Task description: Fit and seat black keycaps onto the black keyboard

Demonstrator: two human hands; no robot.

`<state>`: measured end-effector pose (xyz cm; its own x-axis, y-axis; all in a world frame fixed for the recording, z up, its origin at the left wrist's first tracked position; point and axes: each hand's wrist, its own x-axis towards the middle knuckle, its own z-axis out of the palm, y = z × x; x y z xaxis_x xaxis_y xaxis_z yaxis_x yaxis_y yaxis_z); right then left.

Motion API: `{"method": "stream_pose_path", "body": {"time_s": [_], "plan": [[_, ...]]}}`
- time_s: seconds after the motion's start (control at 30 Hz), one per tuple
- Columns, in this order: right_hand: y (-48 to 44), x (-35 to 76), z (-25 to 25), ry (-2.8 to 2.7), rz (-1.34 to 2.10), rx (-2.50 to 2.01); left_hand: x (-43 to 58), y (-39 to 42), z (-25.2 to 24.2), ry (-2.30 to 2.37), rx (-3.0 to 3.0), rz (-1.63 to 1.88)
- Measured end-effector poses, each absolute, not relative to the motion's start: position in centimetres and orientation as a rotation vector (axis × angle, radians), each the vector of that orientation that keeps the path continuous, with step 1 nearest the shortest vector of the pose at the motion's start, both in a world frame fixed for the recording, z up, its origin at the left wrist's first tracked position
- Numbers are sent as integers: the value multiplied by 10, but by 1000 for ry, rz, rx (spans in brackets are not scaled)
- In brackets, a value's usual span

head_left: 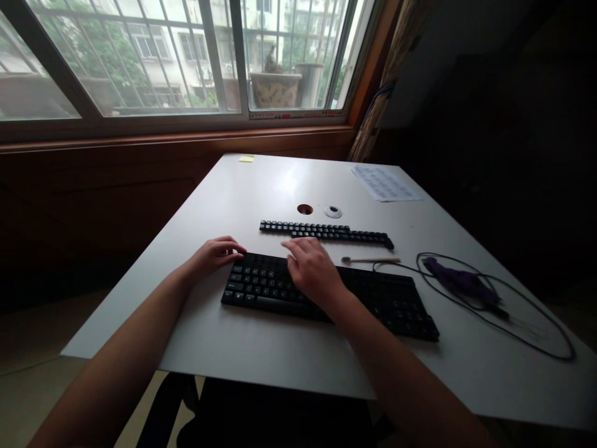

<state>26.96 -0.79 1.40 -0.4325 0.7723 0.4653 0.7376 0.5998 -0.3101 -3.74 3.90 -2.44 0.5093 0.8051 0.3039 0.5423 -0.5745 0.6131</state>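
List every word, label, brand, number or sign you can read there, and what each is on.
None can be read with certainty.
Keyboard: pale key legends, too small to read.
Keycaps in rows behind it: marks too small.
Printed papers: blurred print, unreadable.
Strip along the window frame: red and dark marks, too blurred.
Yellow note: no writing can be made out.

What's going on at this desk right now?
A person is working on a black keyboard on a white table. The left hand is at its far left corner, and the right hand is over its middle; whether the fingers hold anything is unclear. Just beyond it, loose black keycaps lie in rows. Some keys are still on the keyboard. A small brush lies behind it, and a purple cloth to its right.
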Motion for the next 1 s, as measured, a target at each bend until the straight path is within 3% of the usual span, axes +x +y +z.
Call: {"method": "stream_pose_path", "body": {"time_s": [0.27, 1.0], "plan": [[49, 298, -9, -2269, 22, -1208, -40, 40, -23, 1069, 2286, 818], [41, 292, -23, -2290, 17, -1307, -41, 38, -20, 1019, 2243, 828]]}}
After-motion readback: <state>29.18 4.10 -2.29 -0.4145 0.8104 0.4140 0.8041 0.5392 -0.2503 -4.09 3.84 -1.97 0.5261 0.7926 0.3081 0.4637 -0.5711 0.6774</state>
